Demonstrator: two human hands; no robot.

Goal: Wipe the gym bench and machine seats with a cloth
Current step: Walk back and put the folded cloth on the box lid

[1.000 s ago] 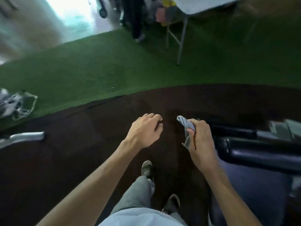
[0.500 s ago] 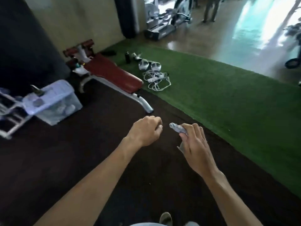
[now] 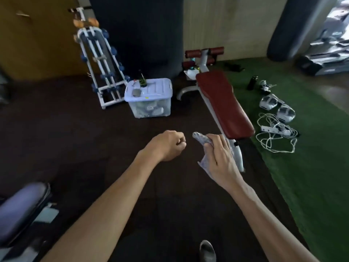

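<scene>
The right hand (image 3: pixel 220 157) grips a bunched cloth (image 3: pixel 201 138); the left hand (image 3: pixel 167 144) is curled shut, empty. Just ahead the red bench (image 3: pixel 224 103) stands on the dark floor by the turf edge. Judged: approaching it; next, lay cloth on its pad.

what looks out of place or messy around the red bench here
A tangled white cord with a power strip lies loose on the green turf, right of the red bench, beside two white devices. Nothing looks spilled or broken.
</scene>
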